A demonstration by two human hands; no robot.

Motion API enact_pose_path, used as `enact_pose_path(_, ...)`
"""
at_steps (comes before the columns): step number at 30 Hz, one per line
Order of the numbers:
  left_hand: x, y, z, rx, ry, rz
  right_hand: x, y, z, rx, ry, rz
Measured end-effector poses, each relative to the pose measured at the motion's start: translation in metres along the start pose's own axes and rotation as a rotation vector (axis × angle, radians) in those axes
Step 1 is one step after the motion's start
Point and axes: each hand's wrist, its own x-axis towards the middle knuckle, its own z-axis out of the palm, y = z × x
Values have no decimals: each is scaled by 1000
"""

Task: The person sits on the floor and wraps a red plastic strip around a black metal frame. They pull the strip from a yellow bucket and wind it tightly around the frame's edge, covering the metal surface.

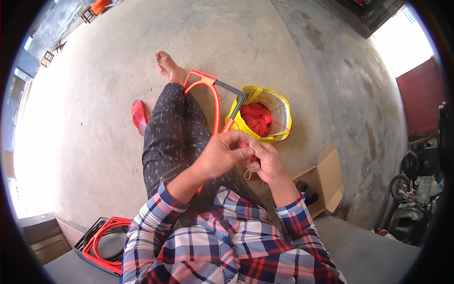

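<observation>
My left hand (221, 155) and my right hand (268, 162) meet above my lap, both closed with thumbs and fingers pinching red cord (246, 163); the fingers hide most of it. Just beyond them a bent frame (231, 89) leans up from my legs, its dark grey tube partly covered in red. A red curved strip (217, 102) runs along its left side. Close wraps of red cord (229, 125) cover the tube nearest my left hand. Past my right hand stands a yellow bag (285, 106) with a ball of red cord (257, 119) inside.
An open cardboard box (330, 177) is to the right, with something dark in it. Red and black frames (101, 241) lie on the seat at lower left. A pink slipper (138, 117) lies by my leg. A motorbike (410, 203) stands far right. Small stools (47, 58) are far left.
</observation>
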Motion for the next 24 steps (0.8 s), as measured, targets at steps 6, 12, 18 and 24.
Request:
enact_pose_path(6,40,-4,-35,330,503,497,30,-30,-5,-6,84,-510)
enact_pose_path(12,70,-19,-45,806,457,402,86,-17,-7,-1041,470,-745)
enact_pose_path(18,45,-11,-34,438,365,206,80,-6,-9,-1003,495,-799)
enact_pose_path(24,28,-23,-40,567,242,202,16,-18,9,-954,232,-1006)
